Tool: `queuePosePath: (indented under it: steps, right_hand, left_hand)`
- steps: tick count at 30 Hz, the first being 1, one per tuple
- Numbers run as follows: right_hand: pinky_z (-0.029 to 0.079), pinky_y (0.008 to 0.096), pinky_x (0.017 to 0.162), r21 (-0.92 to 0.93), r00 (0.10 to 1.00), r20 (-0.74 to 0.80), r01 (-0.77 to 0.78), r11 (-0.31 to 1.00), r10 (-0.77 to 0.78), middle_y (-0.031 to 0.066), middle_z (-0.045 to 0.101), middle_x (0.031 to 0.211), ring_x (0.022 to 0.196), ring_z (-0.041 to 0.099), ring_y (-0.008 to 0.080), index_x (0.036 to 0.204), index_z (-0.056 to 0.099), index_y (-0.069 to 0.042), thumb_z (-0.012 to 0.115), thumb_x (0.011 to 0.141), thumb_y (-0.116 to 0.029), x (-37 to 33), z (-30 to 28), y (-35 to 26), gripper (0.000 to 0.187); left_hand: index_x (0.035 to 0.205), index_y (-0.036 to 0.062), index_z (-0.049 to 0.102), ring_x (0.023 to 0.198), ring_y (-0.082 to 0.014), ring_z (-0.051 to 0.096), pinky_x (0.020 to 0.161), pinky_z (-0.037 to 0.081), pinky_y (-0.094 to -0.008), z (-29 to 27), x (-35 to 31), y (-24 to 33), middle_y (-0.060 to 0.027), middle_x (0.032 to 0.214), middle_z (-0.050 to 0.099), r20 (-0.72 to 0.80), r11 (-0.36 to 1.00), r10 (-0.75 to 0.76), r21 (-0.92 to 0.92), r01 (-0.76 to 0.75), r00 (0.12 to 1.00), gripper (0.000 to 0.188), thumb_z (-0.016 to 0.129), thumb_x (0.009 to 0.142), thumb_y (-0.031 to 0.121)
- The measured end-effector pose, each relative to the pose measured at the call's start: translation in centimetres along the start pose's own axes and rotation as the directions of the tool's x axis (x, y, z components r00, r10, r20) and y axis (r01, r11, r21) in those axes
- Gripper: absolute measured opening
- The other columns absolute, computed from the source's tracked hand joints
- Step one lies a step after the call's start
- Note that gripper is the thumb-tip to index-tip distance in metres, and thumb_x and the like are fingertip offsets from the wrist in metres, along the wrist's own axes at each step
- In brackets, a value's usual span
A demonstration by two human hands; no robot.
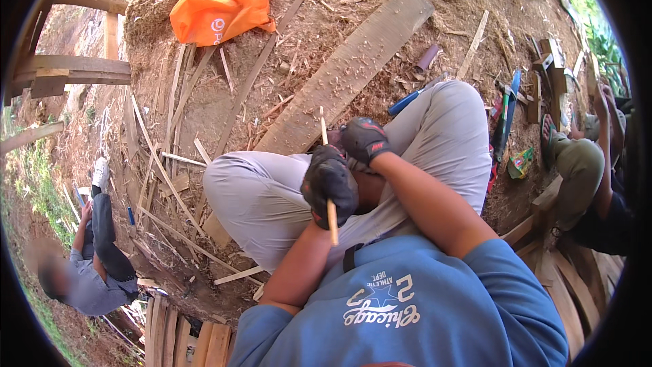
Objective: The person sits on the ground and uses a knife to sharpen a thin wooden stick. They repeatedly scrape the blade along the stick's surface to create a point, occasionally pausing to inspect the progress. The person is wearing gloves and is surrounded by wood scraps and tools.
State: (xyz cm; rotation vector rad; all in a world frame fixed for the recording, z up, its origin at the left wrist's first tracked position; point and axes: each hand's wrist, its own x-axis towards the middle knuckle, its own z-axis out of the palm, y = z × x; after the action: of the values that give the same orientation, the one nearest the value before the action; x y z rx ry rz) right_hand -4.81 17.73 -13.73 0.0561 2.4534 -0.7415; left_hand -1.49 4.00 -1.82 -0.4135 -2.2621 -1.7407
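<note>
My left hand (331,187), in a black glove, is closed around a thin wooden stick (332,221). One pale end of the stick points away from me past the fingers, and the other comes out below the hand toward my shirt. Beside it, touching or nearly so, my right hand (365,140) is curled in a black glove with red marks. Whatever the right fingers grip is hidden. Both hands are over my crossed legs in grey trousers. A wide wooden plank (346,64) strewn with shavings runs from near my legs toward the far right.
An orange bag (224,5) lies at the far left among wood strips. Near my right knee are a blue-handled tool (405,102), a brown tube (426,58) and a hammer (506,95). One person (95,258) sits at left, another (584,163) at right.
</note>
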Motion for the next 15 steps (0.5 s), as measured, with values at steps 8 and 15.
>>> queuePosePath:
  steps: [8, 15]
  right_hand:
    - [0.057, 0.0496, 0.072, 0.048, 0.972, -0.119, 0.211, 0.976, -0.204, 0.0204, 0.074, 0.086, 0.079, 0.073, 0.0392, 0.096, 0.079, -0.008, 0.057, 0.099, -0.043, -2.7, -2.3, -2.5, 0.041]
    - [0.057, 0.0502, 0.074, 0.056, 0.993, -0.098, 0.079, 0.995, -0.073, 0.0201, 0.074, 0.087, 0.08, 0.073, 0.0386, 0.097, 0.081, -0.012, 0.057, 0.099, -0.044, -2.3, -1.6, -2.7, 0.04]
  left_hand:
    - [0.077, 0.0016, 0.056, 0.068, -0.0354, 0.062, 0.067, 0.053, -0.0421, -0.6, 1.1, 0.1, -0.0162, 0.076, 0.061, 0.06, 0.996, 0.068, 0.051, -0.071, 0.996, 0.033, 0.044, 0.105, 0.014]
    - [0.073, 0.002, 0.054, 0.064, -0.0346, 0.061, 0.063, 0.051, -0.0442, -1.2, 1.2, -0.6, -0.0153, 0.07, 0.058, 0.108, 0.997, 0.072, 0.001, -0.073, 0.992, 0.035, 0.045, 0.105, 0.012]
